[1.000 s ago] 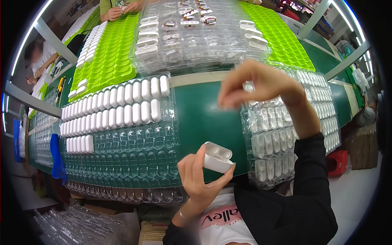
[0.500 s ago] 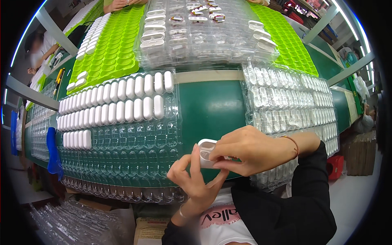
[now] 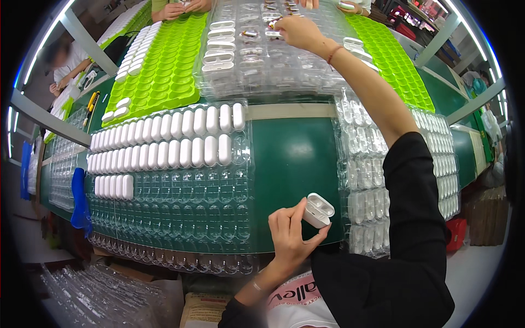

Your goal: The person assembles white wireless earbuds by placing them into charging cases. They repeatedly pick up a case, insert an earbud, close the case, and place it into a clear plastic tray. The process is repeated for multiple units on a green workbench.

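Observation:
My left hand (image 3: 291, 234) holds a white earbud charging case (image 3: 319, 212) between thumb and fingers, over the green tabletop near me. Its two hollows face up. My right hand (image 3: 304, 34) is stretched far forward over a stack of clear plastic trays (image 3: 262, 68). Its fingertips are drawn together at small parts with red and gold bits (image 3: 272, 24) lying on the top tray; what they grip, if anything, is too small to make out. Open white case pieces (image 3: 220, 45) lie along the left side of that tray.
On the left, a clear blister tray (image 3: 186, 213) holds rows of closed white cases (image 3: 176, 124). Another clear tray (image 3: 365, 177) of small clear-and-white parts lies under my right arm. Green moulded trays (image 3: 164, 71) flank the stack. A blue strip (image 3: 80, 202) hangs at left. Other people's hands (image 3: 174, 11) work opposite.
My right hand has left the case and reached far forward to the tray stack. My left hand keeps the case, now slightly farther right and tilted. The whole view has shifted a little.

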Tool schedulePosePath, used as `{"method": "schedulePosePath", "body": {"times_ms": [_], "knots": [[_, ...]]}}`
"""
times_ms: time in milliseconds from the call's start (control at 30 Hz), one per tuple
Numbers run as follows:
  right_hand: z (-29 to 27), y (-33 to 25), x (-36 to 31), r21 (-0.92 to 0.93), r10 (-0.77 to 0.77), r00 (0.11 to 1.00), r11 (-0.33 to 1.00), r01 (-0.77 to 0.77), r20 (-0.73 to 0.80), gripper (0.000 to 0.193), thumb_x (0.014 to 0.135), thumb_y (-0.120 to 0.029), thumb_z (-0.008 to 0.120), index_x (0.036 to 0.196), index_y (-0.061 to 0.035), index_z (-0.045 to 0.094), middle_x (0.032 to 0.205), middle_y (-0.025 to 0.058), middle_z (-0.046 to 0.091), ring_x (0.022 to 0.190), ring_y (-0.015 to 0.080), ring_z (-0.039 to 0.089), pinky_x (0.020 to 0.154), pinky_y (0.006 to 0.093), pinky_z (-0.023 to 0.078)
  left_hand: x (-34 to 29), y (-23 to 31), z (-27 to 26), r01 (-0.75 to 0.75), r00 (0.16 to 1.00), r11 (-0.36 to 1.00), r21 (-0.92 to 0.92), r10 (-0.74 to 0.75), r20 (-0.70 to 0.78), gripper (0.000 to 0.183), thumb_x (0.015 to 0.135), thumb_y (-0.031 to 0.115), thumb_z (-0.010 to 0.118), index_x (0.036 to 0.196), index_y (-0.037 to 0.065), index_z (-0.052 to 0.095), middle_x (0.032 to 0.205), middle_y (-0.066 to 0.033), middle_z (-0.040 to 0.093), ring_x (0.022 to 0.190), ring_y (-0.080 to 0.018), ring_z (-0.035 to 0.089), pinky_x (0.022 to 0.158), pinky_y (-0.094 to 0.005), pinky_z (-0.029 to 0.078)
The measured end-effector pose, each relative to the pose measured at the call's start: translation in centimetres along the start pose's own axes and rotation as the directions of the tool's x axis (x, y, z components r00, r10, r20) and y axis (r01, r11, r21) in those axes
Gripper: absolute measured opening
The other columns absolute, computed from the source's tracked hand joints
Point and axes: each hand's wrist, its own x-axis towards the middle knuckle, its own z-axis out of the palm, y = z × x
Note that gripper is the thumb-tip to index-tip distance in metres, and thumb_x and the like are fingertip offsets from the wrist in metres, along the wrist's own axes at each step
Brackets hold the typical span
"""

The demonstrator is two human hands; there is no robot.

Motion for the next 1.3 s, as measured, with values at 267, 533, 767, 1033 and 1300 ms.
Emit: {"method": "schedulePosePath", "body": {"times_ms": [267,533,767,1033,1300], "knots": [[2.9,-0.6,1.4,0.115,0.074,0.989,0.992,-0.059,-0.127,0.016,0.078,-0.006,0.062,0.091,-0.0088,0.07,0.098,0.0129,0.071,0.089,0.0337,0.067,0.071,0.0436,0.052,0.0,-0.5,-0.3,0.02,0.999,0.999,-0.029,-0.019,0.038,0.074,0.062,0.022,0.089,0.125,0.0,0.058,0.099,-0.0086,0.053,0.092,-0.0262,0.049,0.081,-0.038,0.04],[-5.9,-5.0,-7.1,0.936,0.213,0.93,0.122,-0.329,0.3,0.013,0.09,-0.015,0.069,0.099,-0.0052,0.067,0.095,0.0021,0.07,0.087,0.0092,0.065,0.073,0.0273,0.052,-0.2,-0.7,-0.2,0.058,0.998,0.993,-0.103,-0.056,0.019,0.076,0.06,0.022,0.091,0.125,0.0,0.058,0.1,-0.0084,0.053,0.093,-0.0266,0.048,0.081,-0.0381,0.041],[-11.0,-9.7,-16.5,0.83,0.008,0.872,-0.309,-0.464,0.49,0.022,0.095,-0.016,0.065,0.113,-0.0049,0.061,0.101,0.0047,0.068,0.091,0.0116,0.067,0.079,0.0235,0.054,-0.4,-0.6,-0.1,0.028,1.0,0.996,-0.087,-0.027,0.015,0.079,0.059,0.021,0.091,0.126,0.0,0.055,0.1,-0.0093,0.053,0.092,-0.0269,0.049,0.08,-0.0387,0.041],[-12.6,-12.1,-21.4,0.707,-0.099,0.849,-0.508,-0.492,0.519,0.032,0.095,-0.016,0.063,0.121,0.0005,0.057,0.104,0.0089,0.067,0.087,0.0116,0.067,0.076,0.0246,0.057,-0.5,-0.5,-0.1,0.028,1.0,0.996,-0.087,-0.027,0.008,0.08,0.058,0.018,0.091,0.126,-0.001,0.054,0.102,-0.0115,0.054,0.095,-0.0292,0.049,0.081,-0.0401,0.041],[-13.3,-13.7,-23.2,0.719,-0.039,0.821,-0.459,-0.522,0.57,0.02,0.094,-0.015,0.065,0.108,-0.0011,0.06,0.099,0.0076,0.067,0.086,0.0109,0.066,0.078,0.025,0.056,-1.4,-0.1,-0.5,0.075,0.996,0.997,0.032,-0.076,0.042,0.076,0.061,0.016,0.089,0.127,-0.002,0.054,0.108,-0.013,0.056,0.101,-0.0311,0.05,0.087,-0.0414,0.042]]}}
